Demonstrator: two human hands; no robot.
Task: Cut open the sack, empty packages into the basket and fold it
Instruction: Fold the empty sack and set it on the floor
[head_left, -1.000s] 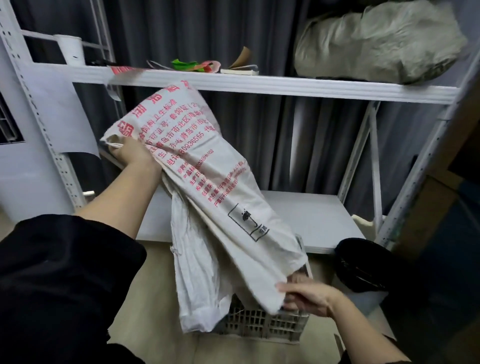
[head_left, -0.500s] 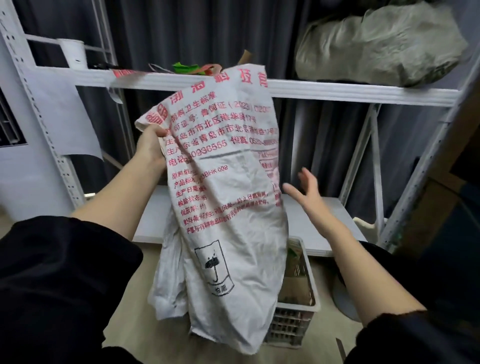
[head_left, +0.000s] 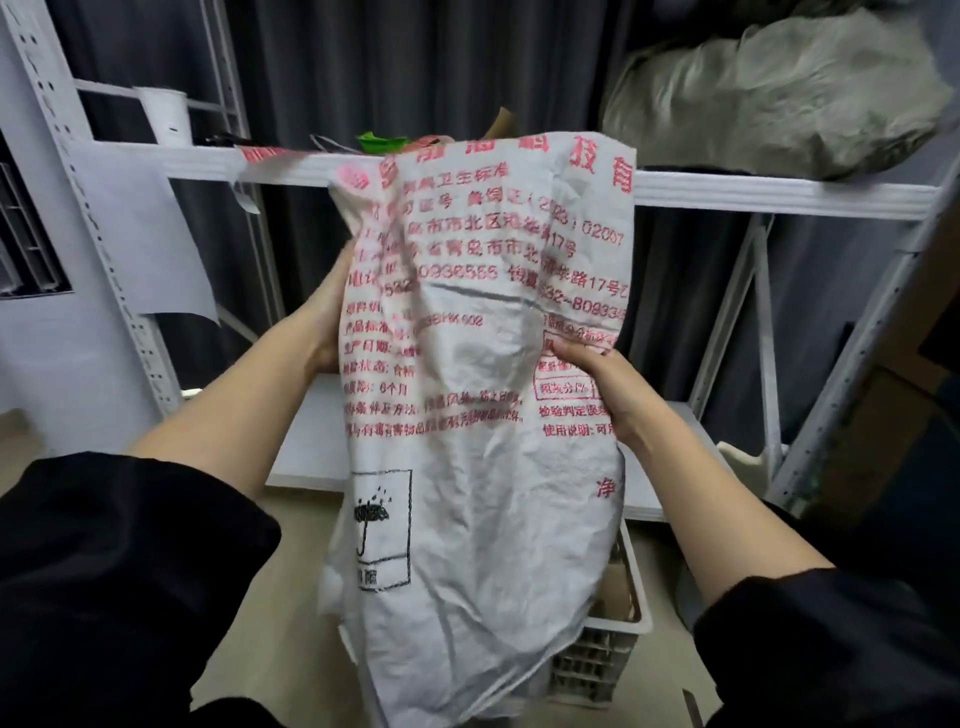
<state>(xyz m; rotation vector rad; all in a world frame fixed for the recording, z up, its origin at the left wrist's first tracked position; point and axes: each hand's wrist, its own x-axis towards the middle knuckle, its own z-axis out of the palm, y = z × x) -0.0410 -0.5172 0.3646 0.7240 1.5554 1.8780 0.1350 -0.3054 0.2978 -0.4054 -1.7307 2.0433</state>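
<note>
A white woven sack (head_left: 478, 426) with red print and a black umbrella mark hangs limp and flat in front of me. My left hand (head_left: 324, 322) grips its left edge about a third of the way down. My right hand (head_left: 597, 379) pinches its right edge at about the same height. Below, mostly hidden behind the sack, a white slatted plastic basket (head_left: 623, 644) stands on the floor with brown packages inside.
A white metal shelf rack (head_left: 779, 195) stands behind the sack, with a low shelf board (head_left: 311, 441) and dark curtains at the back. A bulky grey sack (head_left: 779, 93) lies on the upper shelf at right. A white cup (head_left: 166, 117) stands at upper left.
The sack has swung from slanted to hanging upright. My right hand let go of its bottom end, rose open, and now grips the right edge. My left hand moved right.
</note>
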